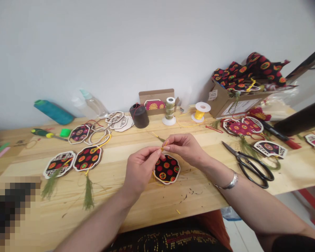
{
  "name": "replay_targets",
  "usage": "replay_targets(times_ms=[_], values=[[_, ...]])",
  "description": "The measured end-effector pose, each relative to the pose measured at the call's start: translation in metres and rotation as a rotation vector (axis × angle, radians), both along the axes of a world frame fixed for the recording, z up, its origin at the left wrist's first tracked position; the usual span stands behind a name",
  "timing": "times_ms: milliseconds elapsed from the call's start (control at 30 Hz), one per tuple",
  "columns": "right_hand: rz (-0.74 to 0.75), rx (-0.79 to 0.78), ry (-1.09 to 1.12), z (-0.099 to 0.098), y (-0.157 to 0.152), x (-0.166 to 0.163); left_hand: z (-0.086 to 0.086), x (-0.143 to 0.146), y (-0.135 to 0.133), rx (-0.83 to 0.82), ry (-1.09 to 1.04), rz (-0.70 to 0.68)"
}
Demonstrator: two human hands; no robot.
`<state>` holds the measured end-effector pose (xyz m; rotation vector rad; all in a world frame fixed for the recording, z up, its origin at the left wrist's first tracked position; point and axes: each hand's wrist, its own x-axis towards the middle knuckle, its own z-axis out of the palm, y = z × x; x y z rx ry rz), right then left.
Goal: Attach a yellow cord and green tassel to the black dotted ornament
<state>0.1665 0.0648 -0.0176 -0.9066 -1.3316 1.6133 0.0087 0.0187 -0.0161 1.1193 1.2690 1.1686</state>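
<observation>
A small scalloped ornament covered in black fabric with red and yellow dots lies on the wooden table, right in front of me. A thin yellow cord rises from its top. My left hand pinches that cord from the left, fingers closed. My right hand pinches the same cord from the right, thumb and forefinger pressed together, with a silver bracelet on its wrist. The two hands almost touch above the ornament.
Black scissors lie to the right. Two finished ornaments with green tassels lie at the left, with bare frames behind. Spools of black, green and yellow thread stand at the back. A cardboard box of fabric sits back right.
</observation>
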Motion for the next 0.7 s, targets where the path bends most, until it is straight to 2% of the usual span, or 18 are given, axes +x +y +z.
replay_targets(times_ms=[200, 400, 467, 700], values=[[0.034, 0.037, -0.003, -0.0001, -0.0008, 0.0005, 0.0003, 0.0002, -0.0006, -0.003, -0.006, -0.009], [-0.040, 0.334, -0.205, 0.0010, 0.0008, 0.0038, -0.0026, -0.0007, 0.0007, -0.027, -0.056, -0.030], [-0.041, 0.373, -0.218, 0.0013, 0.0008, 0.0042, -0.0036, -0.0014, 0.0015, -0.046, -0.062, -0.047], [-0.002, 0.147, -0.052, 0.0020, 0.0011, 0.0034, -0.0002, -0.0012, 0.0021, -0.069, 0.000, -0.039]])
